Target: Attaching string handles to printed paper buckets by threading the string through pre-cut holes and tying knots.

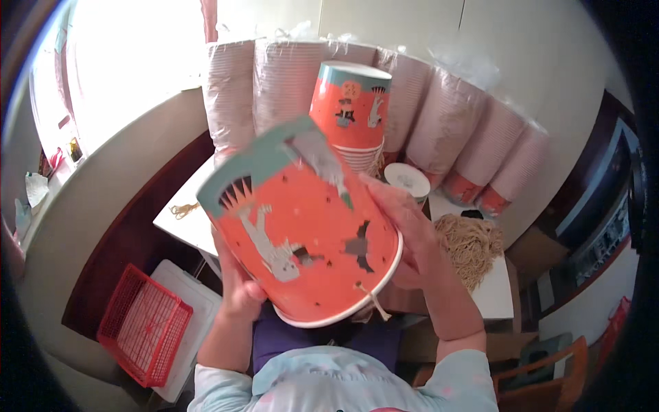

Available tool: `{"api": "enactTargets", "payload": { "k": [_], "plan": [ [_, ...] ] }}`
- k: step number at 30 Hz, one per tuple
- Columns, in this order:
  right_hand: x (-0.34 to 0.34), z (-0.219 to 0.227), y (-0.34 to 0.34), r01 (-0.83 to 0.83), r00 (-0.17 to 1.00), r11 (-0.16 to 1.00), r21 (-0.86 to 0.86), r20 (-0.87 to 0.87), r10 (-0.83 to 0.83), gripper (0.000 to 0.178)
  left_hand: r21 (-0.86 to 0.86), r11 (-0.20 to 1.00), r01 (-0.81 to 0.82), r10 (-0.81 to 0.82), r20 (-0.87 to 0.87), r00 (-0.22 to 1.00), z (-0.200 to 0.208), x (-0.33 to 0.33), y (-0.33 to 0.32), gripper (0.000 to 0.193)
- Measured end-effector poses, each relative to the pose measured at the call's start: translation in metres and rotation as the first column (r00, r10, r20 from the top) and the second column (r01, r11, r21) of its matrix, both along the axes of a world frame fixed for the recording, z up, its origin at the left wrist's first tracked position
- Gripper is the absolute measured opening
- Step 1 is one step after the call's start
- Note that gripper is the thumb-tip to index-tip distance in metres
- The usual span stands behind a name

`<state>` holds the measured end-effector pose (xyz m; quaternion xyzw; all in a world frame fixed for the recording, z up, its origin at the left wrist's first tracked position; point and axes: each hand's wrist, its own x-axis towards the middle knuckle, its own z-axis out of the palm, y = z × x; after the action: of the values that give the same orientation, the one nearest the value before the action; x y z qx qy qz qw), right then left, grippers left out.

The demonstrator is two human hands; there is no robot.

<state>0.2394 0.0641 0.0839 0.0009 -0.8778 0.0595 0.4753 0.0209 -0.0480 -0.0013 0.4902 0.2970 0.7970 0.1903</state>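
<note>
A large orange paper bucket (309,233) with a teal band, a bat and pale figures is held up in front of me, tilted, its white rim toward me. My left hand (240,288) is closed on its lower left side. My right hand (405,226) grips the opposite side, fingers spread along the wall. Near the rim a short tan string (373,301) comes through a hole and hangs loose. Behind the bucket stands an upside-down stack of matching buckets (350,110). Tan strings (470,244) lie in a heap right of my right hand.
Tall plastic-wrapped stacks of buckets (446,123) line the back of the white table (491,295). A white round container (408,180) stands near the middle. A small string bundle (183,210) lies at left. A red basket (147,323) sits lower left, a wooden chair (549,378) lower right.
</note>
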Motion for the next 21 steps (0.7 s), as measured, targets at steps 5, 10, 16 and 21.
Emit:
{"api": "enactTargets", "payload": {
  "k": [5,10,16,21],
  "plan": [
    [0.0,0.074,0.033,-0.361,0.905,0.762,-0.538,-0.006,0.425,0.08,0.251,0.968,0.021,0.044,-0.253,0.966,0.098,-0.033,0.058,0.12],
    [-0.023,0.132,0.069,-0.123,0.992,0.883,-0.453,-0.048,0.114,0.089,0.437,0.899,-0.022,0.278,-0.531,0.8,0.183,-0.048,0.133,0.114],
    [-0.038,0.105,0.155,0.001,0.991,0.813,-0.583,-0.108,-0.079,0.079,0.246,0.962,-0.12,0.246,-0.588,0.771,0.166,-0.038,0.235,0.104],
    [-0.028,0.024,0.187,0.13,0.988,0.802,-0.583,0.009,-0.153,0.059,0.06,0.993,-0.099,0.115,-0.557,0.823,0.095,-0.024,0.253,0.095]
  ]
}}
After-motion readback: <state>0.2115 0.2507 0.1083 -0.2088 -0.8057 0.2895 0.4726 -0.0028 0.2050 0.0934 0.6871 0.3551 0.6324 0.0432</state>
